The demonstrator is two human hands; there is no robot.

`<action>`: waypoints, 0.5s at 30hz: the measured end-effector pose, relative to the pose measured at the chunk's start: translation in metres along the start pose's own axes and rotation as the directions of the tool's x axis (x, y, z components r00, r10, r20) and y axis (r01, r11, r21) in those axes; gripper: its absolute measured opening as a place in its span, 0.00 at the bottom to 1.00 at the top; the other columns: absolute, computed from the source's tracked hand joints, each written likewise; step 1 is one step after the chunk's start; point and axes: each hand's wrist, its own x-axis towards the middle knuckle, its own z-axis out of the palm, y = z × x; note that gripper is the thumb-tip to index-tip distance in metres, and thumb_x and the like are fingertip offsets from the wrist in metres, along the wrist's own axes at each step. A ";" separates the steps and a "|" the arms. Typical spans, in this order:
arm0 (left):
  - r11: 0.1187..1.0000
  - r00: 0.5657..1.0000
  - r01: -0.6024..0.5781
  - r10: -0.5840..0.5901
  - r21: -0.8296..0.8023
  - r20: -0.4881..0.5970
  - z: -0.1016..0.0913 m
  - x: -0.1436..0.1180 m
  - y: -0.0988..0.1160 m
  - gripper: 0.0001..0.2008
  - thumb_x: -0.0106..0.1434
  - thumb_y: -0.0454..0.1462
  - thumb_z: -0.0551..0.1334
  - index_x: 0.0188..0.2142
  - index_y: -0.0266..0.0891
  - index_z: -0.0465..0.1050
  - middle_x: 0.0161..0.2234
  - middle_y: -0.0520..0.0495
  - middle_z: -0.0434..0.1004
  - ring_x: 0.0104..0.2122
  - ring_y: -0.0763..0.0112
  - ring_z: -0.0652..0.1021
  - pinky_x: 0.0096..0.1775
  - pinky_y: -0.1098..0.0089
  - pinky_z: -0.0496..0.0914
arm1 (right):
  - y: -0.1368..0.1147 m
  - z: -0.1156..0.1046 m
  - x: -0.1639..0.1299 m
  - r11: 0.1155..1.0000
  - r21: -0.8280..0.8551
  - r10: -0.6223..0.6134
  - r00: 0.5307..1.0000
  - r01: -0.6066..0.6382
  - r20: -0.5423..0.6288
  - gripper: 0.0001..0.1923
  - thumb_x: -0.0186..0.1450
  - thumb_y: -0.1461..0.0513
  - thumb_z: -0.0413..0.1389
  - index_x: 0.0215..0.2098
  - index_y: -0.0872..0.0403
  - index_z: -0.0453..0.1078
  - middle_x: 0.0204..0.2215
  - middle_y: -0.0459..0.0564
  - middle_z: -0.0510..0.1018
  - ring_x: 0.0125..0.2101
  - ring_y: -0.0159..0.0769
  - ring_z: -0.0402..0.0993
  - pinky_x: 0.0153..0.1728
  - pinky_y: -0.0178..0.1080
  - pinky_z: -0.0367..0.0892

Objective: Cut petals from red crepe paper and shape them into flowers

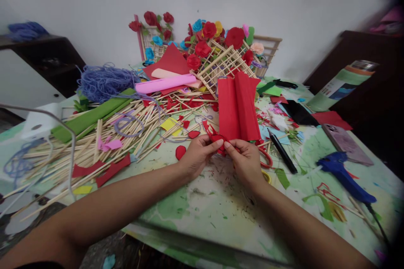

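Note:
Near the front of the table, my left hand point(199, 154) pinches a small piece of red crepe paper point(217, 138) between thumb and fingers. My right hand point(248, 163) grips the same piece from the other side, fingertips almost touching the left ones. Its exact shape is partly hidden by the fingers. Just beyond lies a folded sheet of red crepe paper point(238, 109). Two cut red petals point(180, 152) rest left of my left hand. A red loop handle point(267, 158), apparently of scissors, shows beside my right hand, which covers part of it.
Bamboo sticks point(126, 130) and blue yarn point(105, 82) cover the left side. Paper flowers point(235, 38) on stick lattices point(221, 65) stand against the wall. At right lie a black marker point(282, 151), a blue glue gun point(347, 178), a phone point(345, 143) and a bottle point(341, 86).

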 end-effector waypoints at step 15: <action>0.985 0.966 0.038 -0.079 -0.168 -0.246 -0.007 0.017 0.019 0.06 0.50 0.31 0.69 0.28 0.33 0.74 0.26 0.50 0.76 0.25 0.79 0.74 0.30 0.78 0.67 | -0.001 -0.061 0.000 0.335 -0.893 0.024 0.944 0.302 0.328 0.11 0.58 0.63 0.50 0.39 0.56 0.68 0.33 0.55 0.75 0.36 0.42 0.72 0.36 0.40 0.62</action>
